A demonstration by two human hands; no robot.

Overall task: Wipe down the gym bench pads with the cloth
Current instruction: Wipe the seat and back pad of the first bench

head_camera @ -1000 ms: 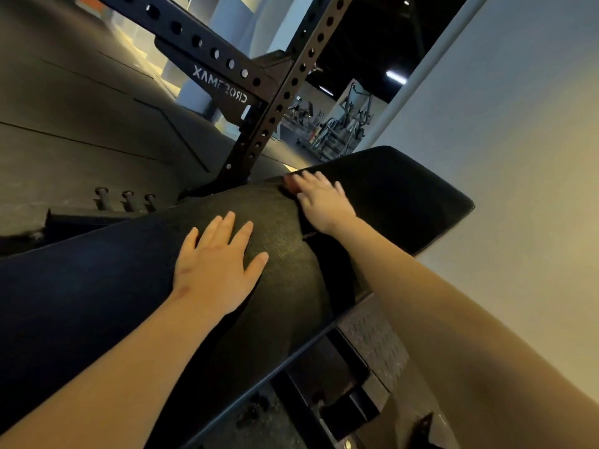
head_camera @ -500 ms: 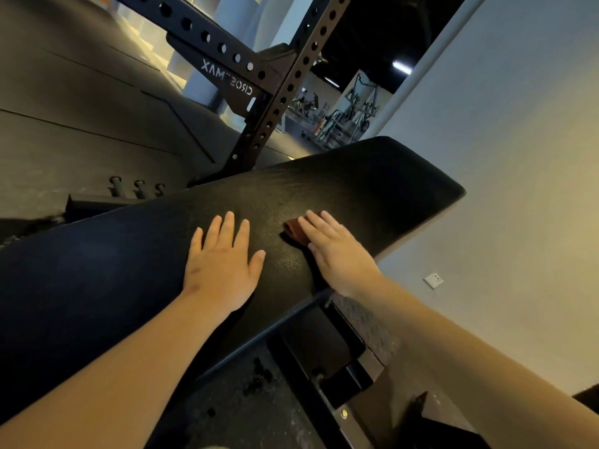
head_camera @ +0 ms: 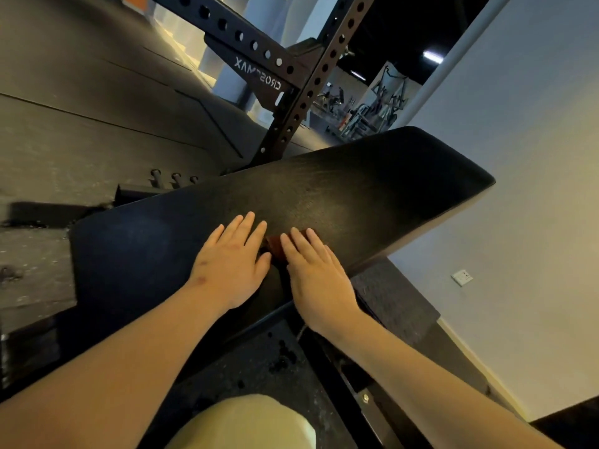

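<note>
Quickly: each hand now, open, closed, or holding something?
Left hand: open, flat on the bench pad.
Right hand: open, straight fingers pressing the cloth.

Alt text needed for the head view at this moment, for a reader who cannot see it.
Two bare hands lie flat side by side on a black bench pad: the right hand presses a small reddish-brown cloth under its fingers, and the left hand rests beside it. A perforated rack upright stands behind the pad.
</note>
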